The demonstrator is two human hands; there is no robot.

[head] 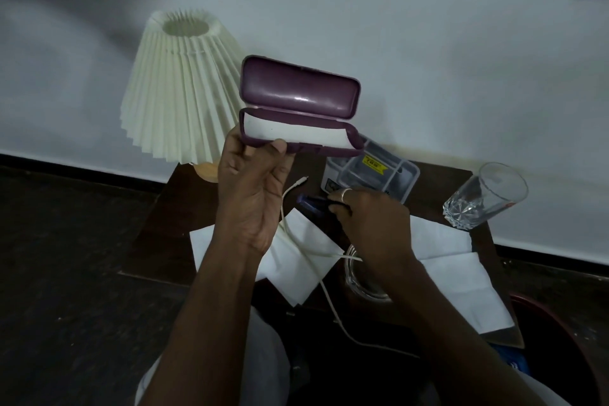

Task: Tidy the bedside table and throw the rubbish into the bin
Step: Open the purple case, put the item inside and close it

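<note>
Two hands are working, the left hand [253,188] gripping the open purple case [296,99] above the surface [171,208], the right hand [372,224] pinching a dark blue item [311,201] in its fingers [342,196] just beside the cable [306,247], probably risking a snag on lifting.

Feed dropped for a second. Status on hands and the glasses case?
Left hand holds purple glasses case, lid open. Right hand grips dark blue object on bedside table. White cable lies beside it.

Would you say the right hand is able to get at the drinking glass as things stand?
Probably not at once: the right hand grips a dark blue object; the path to the glass looks free.
</note>
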